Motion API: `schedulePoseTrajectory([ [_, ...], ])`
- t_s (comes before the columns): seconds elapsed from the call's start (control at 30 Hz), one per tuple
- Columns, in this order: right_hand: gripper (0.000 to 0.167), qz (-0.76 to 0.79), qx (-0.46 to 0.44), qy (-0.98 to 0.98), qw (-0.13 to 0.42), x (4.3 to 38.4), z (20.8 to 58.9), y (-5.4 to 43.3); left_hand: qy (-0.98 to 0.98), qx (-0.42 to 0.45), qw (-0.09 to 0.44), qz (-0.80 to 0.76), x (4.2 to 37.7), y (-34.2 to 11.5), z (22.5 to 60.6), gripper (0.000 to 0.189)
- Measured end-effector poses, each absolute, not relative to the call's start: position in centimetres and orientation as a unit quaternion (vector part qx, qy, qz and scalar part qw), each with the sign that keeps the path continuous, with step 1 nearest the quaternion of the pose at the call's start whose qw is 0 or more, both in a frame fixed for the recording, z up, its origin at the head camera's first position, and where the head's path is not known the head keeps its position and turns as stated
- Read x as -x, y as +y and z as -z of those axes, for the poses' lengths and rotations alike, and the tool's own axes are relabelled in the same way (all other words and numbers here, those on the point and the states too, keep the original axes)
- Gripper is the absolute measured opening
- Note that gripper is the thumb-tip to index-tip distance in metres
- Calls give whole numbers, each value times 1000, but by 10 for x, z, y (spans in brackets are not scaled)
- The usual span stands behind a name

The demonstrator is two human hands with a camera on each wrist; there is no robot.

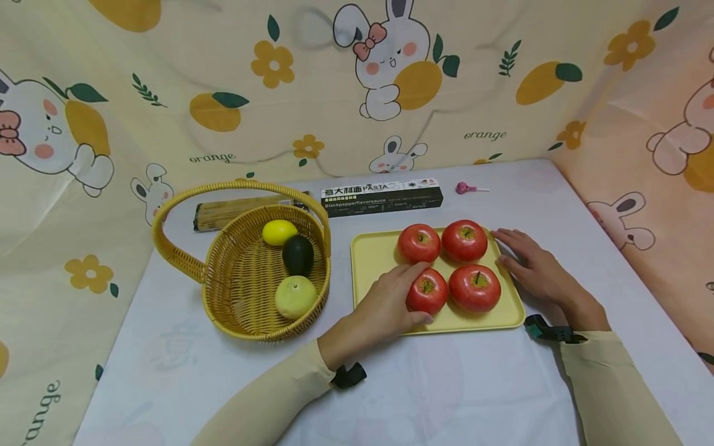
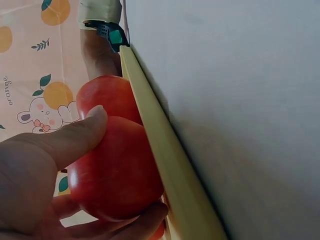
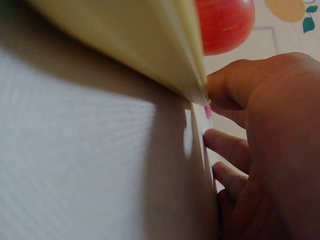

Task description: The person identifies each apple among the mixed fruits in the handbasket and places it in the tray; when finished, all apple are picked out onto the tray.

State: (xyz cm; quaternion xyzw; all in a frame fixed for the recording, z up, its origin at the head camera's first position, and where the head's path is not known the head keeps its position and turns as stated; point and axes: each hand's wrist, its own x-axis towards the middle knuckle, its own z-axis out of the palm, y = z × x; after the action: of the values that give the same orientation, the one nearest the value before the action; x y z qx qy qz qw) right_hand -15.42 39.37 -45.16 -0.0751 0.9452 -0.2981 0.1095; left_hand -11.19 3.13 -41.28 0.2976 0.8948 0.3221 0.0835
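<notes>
Several red apples stand on a yellow tray (image 1: 379, 248) in the head view. My left hand (image 1: 385, 303) grips the front-left apple (image 1: 428, 291), thumb on the near side and fingers around the far side. In the left wrist view the same apple (image 2: 120, 170) sits between thumb and fingers, close against the tray. At the tray's right edge rests my right hand (image 1: 538, 272), fingers loosely extended and holding nothing. The right wrist view shows this hand (image 3: 280, 145) beside the tray rim (image 3: 197, 65), its fingertips down at the table.
Left of the tray is a wicker basket (image 1: 237, 297) holding a lemon (image 1: 280, 233), a dark green avocado-like fruit (image 1: 298, 255) and a pale green round fruit (image 1: 295, 297). Behind lie a pasta box (image 1: 382, 198), a pack of spaghetti (image 1: 234, 210) and a pink lollipop (image 1: 464, 188).
</notes>
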Motion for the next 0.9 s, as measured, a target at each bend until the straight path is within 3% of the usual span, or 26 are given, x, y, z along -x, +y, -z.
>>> schedulePoseTrajectory([
  [0.4,73,299,75,946,99,155,456,391,889,-269,126,-347,115,10,407,102],
  [0.63,75,289,58,949,115,155,441,390,869,-277,96,-398,102,-30,394,79],
  [0.77,76,289,55,954,56,149,419,388,849,-301,55,-430,91,-63,377,62],
  [0.9,73,264,92,958,-71,143,390,387,844,-315,-16,-435,85,-106,352,50],
])
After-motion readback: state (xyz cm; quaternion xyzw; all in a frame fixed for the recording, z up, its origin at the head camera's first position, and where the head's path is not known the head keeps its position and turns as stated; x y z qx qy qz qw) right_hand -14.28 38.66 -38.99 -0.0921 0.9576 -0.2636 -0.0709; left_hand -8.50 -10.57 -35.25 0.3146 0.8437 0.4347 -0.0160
